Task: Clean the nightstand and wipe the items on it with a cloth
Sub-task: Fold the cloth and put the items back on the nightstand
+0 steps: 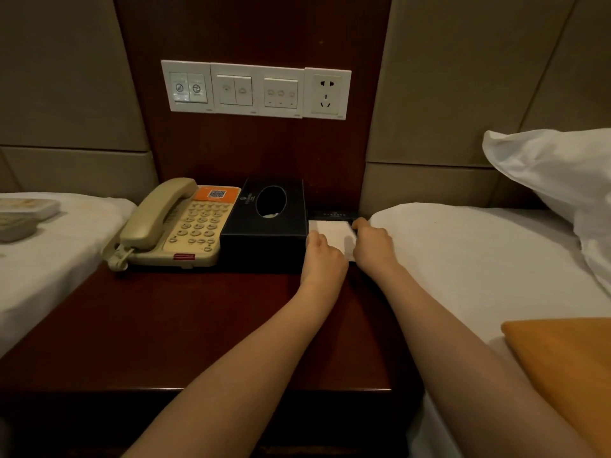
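On the dark wooden nightstand [172,325] stand a beige telephone [178,226], a black tissue box [264,223] and, at the back right, a white notepad in a black holder [332,231]. My left hand [322,259] grips the notepad's left edge beside the tissue box. My right hand [372,246] grips its right edge, with a finger reaching the black holder's back. An orange cloth [562,365] lies on the bed to the right, away from both hands.
White beds flank the nightstand, the right one [463,266] with a pillow [558,173]. Remote controls [23,216] lie on the left bed. A row of switches and a socket [258,90] sits on the wall panel above.
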Action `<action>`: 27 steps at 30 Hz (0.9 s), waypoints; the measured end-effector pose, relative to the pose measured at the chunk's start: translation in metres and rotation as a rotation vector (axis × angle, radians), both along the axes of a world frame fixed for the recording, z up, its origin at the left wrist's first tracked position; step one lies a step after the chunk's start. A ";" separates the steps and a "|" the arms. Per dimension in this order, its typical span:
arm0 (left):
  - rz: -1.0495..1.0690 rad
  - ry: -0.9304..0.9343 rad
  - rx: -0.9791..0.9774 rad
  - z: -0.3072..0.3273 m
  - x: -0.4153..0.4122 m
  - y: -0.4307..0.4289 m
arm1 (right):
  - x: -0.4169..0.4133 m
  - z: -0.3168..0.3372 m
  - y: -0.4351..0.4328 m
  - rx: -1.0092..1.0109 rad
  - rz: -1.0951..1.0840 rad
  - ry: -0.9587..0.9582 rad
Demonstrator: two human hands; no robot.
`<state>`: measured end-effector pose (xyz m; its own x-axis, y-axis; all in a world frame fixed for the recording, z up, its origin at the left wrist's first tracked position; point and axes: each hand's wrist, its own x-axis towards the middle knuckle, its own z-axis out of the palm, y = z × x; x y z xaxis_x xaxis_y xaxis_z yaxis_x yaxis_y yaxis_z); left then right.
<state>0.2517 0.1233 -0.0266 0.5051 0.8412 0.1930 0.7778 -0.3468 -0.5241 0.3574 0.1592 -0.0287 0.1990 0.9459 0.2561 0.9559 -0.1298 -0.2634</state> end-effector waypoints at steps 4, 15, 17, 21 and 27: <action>-0.030 0.013 0.002 0.000 -0.003 -0.001 | 0.000 -0.002 0.000 0.034 -0.013 0.065; -0.058 -0.137 -0.095 -0.002 -0.018 -0.010 | -0.015 0.000 -0.003 0.093 0.107 0.208; -0.069 -0.140 -0.098 -0.001 -0.020 -0.012 | -0.015 0.000 -0.006 0.102 0.102 0.244; -0.124 -0.148 -0.132 0.003 -0.030 -0.018 | -0.017 0.003 -0.014 0.100 0.070 0.339; -0.208 -0.198 -0.215 0.007 -0.053 -0.036 | -0.023 0.006 -0.037 0.089 -0.001 0.378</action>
